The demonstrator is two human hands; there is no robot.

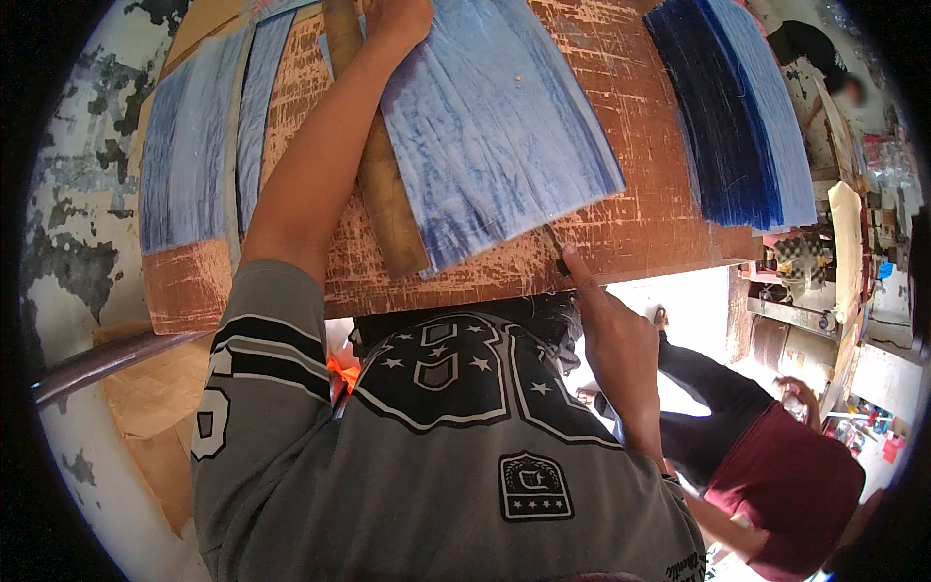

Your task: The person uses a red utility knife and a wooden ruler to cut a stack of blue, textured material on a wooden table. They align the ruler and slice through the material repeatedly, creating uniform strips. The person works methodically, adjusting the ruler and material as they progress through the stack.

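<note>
A blue streaked sheet (485, 126), wrinkled along its length, lies at an angle on the worn reddish-brown board (621, 126). Along its left edge runs a brown flat strip (393, 209), wood-like and straight. My left hand (400, 21) is at the top of the view, over the strip and the sheet's edge; its fingers are mostly cut off by the frame. At the near edge of the board, my right hand (616, 335) is closed around a slim knife (553, 238) with a dark grip. Its thin blade touches or nearly touches the sheet's near edge.
More blue sheets (189, 145) lie at the board's left, with a narrow grey strip (239, 145) across them. Dark and light blue stacked sheets (732, 116) sit at the right. A person in a maroon top (790, 475) is at lower right; another person (810, 48) is at upper right.
</note>
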